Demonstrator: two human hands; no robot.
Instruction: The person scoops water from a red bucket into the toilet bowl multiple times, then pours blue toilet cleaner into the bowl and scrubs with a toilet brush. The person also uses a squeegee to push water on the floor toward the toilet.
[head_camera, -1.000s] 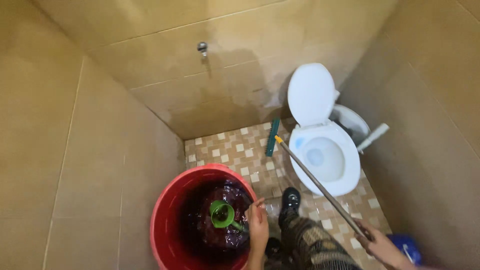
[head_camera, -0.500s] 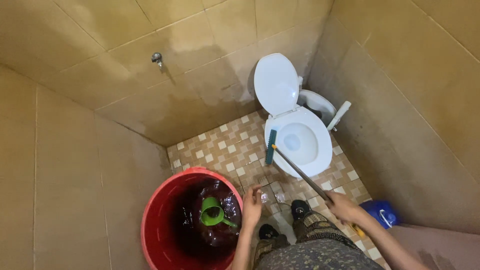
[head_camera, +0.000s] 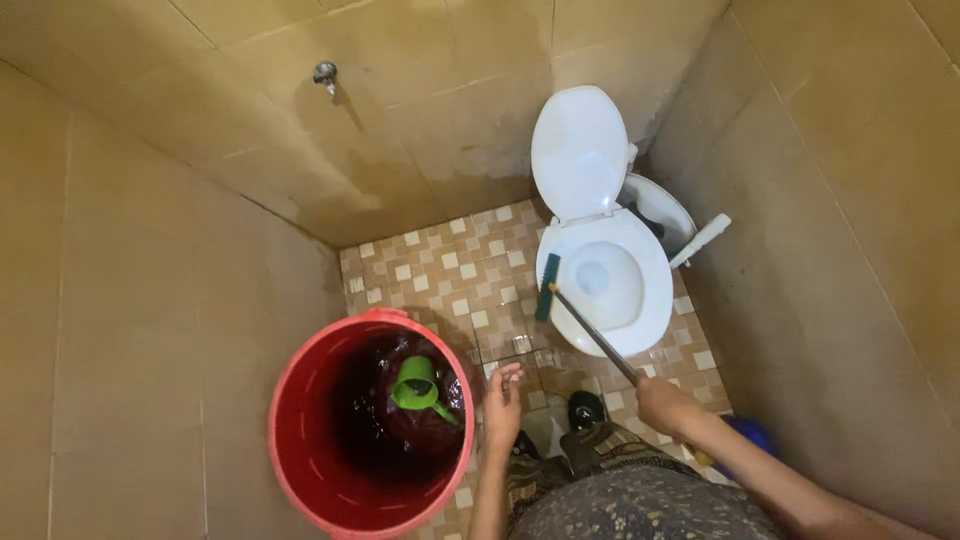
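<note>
The right hand (head_camera: 662, 400) is closed around the near end of a long-handled brush (head_camera: 590, 330). The brush's long axis runs diagonally from the hand at near right up to far left. Its green head (head_camera: 547, 287) points away from the person and lies against the left rim of the white toilet bowl (head_camera: 640, 310), over the tiled floor (head_camera: 440, 275). The thin handle passes across the near-left edge of the bowl. The toilet lid (head_camera: 580, 150) stands raised against the far wall.

The left hand (head_camera: 502, 405) is loosely curled with the fingers partly bent, and it holds nothing. It hovers just to the right of the red bucket (head_camera: 300, 450), near the bucket rim but apart from it.

The red bucket stands at near left on the floor and contains dark water. A green dipper (head_camera: 418, 385) floats in it, handle pointing toward near right, close to the left hand.

A white spray hose handle (head_camera: 700, 240) hangs to the right of the bowl. A wall tap (head_camera: 325, 75) is fixed on the far wall at left. A blue object (head_camera: 750, 435) lies partly hidden behind the right forearm; its kind cannot be determined.
</note>
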